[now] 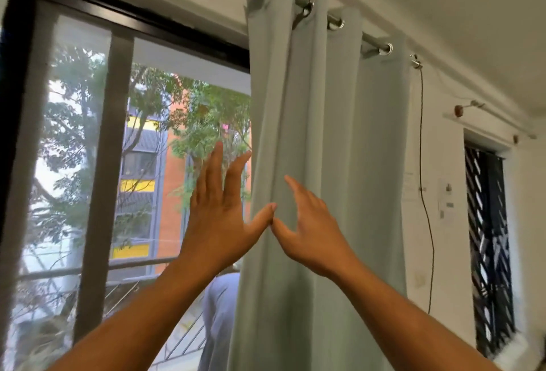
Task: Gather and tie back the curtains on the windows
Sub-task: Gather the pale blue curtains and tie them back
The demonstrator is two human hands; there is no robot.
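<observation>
White walls and a dark-framed window [88, 140] form the setting; a pale green curtain [325, 140] hangs from its rod [373, 41], bunched at the 3 o'clock side of the glass. Left hand [220, 223], fingers spread, is raised at the curtain's 9 o'clock edge; right hand [307, 231], also spread and holding nothing, lies against the folds. Step in hand, by judgement: gathering. Next move calls for closing both hands round the pleats; no tie-back is visible.

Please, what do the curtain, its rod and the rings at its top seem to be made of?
Curtain: probably woven cloth, matte pale grey-green; it hangs in soft folds. Rod: likely metal, silvery, with slight sheen. Rings: likely polished metal eyelets; they glint.
</observation>
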